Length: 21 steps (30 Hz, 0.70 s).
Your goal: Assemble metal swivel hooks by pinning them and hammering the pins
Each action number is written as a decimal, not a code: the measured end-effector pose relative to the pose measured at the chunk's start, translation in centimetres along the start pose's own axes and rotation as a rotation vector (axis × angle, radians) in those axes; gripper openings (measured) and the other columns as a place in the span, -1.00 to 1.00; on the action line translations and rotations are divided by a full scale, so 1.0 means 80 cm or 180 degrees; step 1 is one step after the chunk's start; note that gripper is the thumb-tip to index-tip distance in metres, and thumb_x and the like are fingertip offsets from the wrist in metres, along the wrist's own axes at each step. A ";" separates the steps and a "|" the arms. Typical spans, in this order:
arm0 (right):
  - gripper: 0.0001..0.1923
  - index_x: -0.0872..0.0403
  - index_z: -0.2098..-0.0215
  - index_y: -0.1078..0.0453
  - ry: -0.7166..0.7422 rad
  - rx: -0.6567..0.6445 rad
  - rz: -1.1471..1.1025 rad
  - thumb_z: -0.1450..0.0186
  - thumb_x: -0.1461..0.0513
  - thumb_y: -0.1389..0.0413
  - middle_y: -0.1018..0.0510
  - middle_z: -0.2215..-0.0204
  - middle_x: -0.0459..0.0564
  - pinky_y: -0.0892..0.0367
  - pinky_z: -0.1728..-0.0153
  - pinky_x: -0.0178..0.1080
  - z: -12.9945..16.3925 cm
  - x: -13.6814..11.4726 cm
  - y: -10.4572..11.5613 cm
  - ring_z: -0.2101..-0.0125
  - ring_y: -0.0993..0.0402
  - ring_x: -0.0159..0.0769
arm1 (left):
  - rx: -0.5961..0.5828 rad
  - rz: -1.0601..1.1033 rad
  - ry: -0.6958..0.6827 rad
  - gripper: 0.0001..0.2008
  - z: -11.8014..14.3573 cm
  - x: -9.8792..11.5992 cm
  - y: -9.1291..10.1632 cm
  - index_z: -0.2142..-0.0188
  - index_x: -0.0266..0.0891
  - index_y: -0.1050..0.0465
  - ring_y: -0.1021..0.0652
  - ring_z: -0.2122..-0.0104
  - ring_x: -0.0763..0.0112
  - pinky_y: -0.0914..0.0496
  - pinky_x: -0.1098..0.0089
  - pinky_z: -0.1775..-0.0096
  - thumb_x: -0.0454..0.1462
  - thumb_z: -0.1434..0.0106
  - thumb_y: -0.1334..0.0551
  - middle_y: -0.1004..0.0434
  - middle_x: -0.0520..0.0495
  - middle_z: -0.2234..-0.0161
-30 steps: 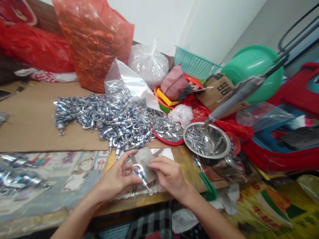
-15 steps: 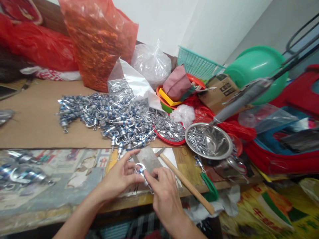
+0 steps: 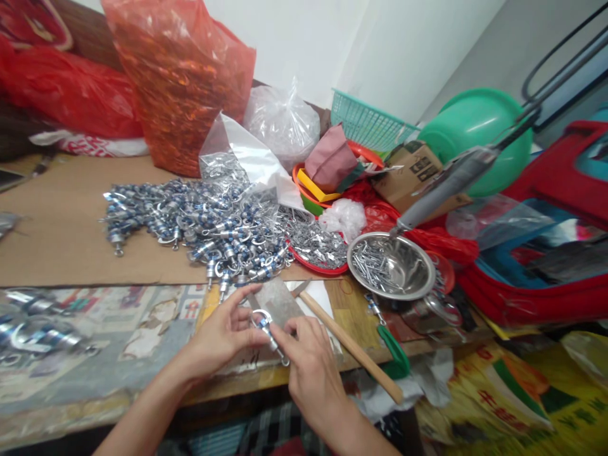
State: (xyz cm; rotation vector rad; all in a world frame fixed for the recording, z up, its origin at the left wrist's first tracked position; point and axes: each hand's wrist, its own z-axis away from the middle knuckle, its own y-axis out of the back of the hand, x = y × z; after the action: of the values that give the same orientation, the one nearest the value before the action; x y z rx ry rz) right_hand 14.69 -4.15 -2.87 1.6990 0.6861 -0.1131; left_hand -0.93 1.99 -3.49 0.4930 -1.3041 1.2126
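Note:
Both my hands hold one small silver-and-blue metal hook fitting (image 3: pixel 267 330) at the table's front edge. It has a curved hook at the upper end and a small ring at the lower end. My left hand (image 3: pixel 227 332) pinches its hook side between thumb and fingers. From the other side, my right hand (image 3: pixel 311 354) grips its body, thumb laid along it and fingertips partly hidden. Just behind the fitting lies a flat grey metal plate (image 3: pixel 280 301). A hammer with a wooden handle (image 3: pixel 354 348) rests to the right of my right hand.
A heap of similar fittings (image 3: pixel 209 228) covers the cardboard behind, with more fittings (image 3: pixel 40 329) at left. A red tray (image 3: pixel 327 244) holds flat metal pieces. Pins fill part of a steel bowl (image 3: pixel 411 275), and a grey-handled lever (image 3: pixel 444 187) slants above it. A green strap (image 3: pixel 395 354) hangs over the edge.
The whole view has shifted slightly, so things appear a little further left. My hands keep the same grip on the hook fitting, which has barely changed its tilt.

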 end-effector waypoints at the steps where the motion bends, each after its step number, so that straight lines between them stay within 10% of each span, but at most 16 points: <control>1: -0.54 -0.04 0.01 -0.29 0.0018 0.0090 -0.0126 -0.23 0.43 0.20 -0.33 0.34 0.02 -0.22 0.31 -0.20 0.000 0.006 0.001 0.28 -0.24 -0.23 | 0.0009 -0.0009 0.0010 -0.25 0.000 0.000 0.000 -0.05 -0.24 -0.02 -0.49 0.41 0.38 -0.36 0.35 0.32 -0.38 0.12 -0.33 -0.43 0.06 0.46; 5: -0.60 0.04 -0.07 -0.19 -0.0452 0.0728 0.0069 -0.26 0.30 0.12 -0.32 0.19 0.09 -0.22 0.16 -0.13 0.007 0.057 0.010 0.16 -0.26 -0.18 | 0.0019 0.0047 0.0091 -0.21 -0.001 0.000 0.000 -0.05 -0.22 -0.01 -0.51 0.35 0.30 -0.37 0.29 0.27 -0.39 0.15 -0.35 -0.42 0.06 0.44; 10: -0.70 0.16 0.10 -0.30 -0.0982 -0.0217 0.0547 -0.22 0.22 0.02 -0.40 0.34 0.08 -0.32 0.28 -0.14 0.021 0.120 0.020 0.29 -0.38 -0.16 | 0.0080 0.0061 0.0121 -0.18 -0.001 -0.001 0.000 -0.06 -0.23 0.00 -0.51 0.41 0.34 -0.38 0.34 0.34 -0.39 0.18 -0.35 -0.43 0.05 0.45; 21: -0.51 -0.01 -0.13 -0.10 0.0344 0.0503 -0.0115 -0.25 0.40 0.07 -0.46 0.21 0.01 -0.33 0.24 -0.35 0.034 0.041 0.071 0.25 -0.42 -0.34 | 0.0095 0.0023 0.0089 -0.20 0.000 -0.001 0.002 -0.07 -0.21 -0.01 -0.51 0.40 0.34 -0.37 0.34 0.34 -0.38 0.15 -0.35 -0.46 0.02 0.42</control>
State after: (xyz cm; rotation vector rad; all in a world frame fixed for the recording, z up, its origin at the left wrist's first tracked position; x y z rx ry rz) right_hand 21.00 -5.87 -0.04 1.8547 0.8060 -0.1037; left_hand -1.03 1.99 -3.63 0.4914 -1.2665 1.2425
